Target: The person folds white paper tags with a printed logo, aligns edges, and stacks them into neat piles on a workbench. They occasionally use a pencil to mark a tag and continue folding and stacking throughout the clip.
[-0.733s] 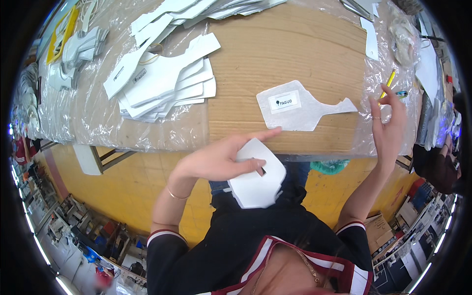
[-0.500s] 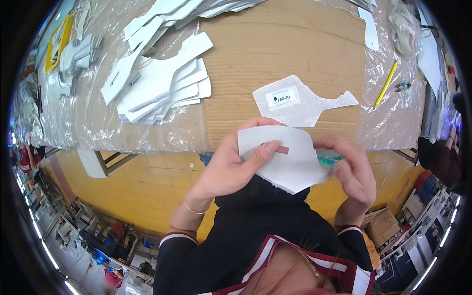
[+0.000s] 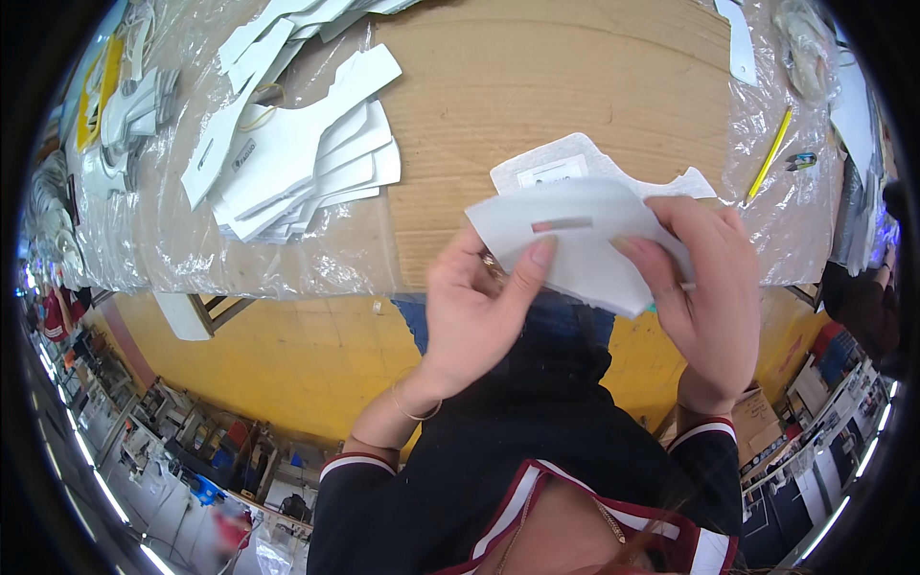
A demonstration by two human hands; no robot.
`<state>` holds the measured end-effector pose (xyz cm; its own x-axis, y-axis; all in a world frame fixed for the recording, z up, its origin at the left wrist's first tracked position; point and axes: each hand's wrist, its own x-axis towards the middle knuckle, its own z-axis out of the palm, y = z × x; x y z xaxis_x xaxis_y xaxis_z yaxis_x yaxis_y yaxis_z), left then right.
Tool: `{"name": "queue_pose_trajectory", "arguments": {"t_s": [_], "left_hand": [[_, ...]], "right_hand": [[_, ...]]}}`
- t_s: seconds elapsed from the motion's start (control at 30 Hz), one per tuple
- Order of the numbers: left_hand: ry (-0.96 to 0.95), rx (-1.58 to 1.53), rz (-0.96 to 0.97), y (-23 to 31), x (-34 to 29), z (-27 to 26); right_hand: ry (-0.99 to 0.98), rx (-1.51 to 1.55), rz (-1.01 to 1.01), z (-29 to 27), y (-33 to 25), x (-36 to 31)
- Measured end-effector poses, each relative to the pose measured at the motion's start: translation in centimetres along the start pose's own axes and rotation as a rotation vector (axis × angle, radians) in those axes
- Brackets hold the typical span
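left hand (image 3: 474,316) fingers pinch white cut piece (image 3: 575,240) | right hand (image 3: 714,287) fingers grip its right edge | piece above near surface (image 3: 537,86) edge | white stack (image 3: 297,163) well apart, left | bare cardboard between

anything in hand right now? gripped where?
Yes: a white cut-out sheet, held by both hands. The left hand pinches its left end by the slot; the right hand grips its right edge.

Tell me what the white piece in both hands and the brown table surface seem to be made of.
The white piece, pinched by the left hand and right hand, looks like thin matte sheet, perhaps fabric or foam lining: it bends softly. The table surface looks like bare corrugated cardboard, with fine ribbing showing.
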<state>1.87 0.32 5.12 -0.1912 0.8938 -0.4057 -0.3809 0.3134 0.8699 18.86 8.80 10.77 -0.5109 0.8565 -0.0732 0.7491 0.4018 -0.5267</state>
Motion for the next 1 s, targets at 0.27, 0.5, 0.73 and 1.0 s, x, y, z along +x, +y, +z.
{"name": "queue_pose_trajectory", "arguments": {"t_s": [0.27, 0.5, 0.73, 1.0], "left_hand": [[0.07, 0.217, -0.137, 0.2, 2.2, -1.0], [0.123, 0.206, -0.184, -0.5, 2.6, -0.8], [0.171, 0.235, -0.154, -0.8, 2.9, -0.6], [0.188, 0.251, -0.161, -0.7, 2.9, -0.5]], "right_hand": [[-0.088, -0.1, 0.003, 2.6, 3.1, 2.5], [-0.274, -0.055, 0.028, 3.2, 4.8, 3.8], [-0.258, -0.037, 0.011, 3.2, 4.8, 3.8], [-0.275, -0.046, 0.029, 3.3, 4.7, 4.0]]}}
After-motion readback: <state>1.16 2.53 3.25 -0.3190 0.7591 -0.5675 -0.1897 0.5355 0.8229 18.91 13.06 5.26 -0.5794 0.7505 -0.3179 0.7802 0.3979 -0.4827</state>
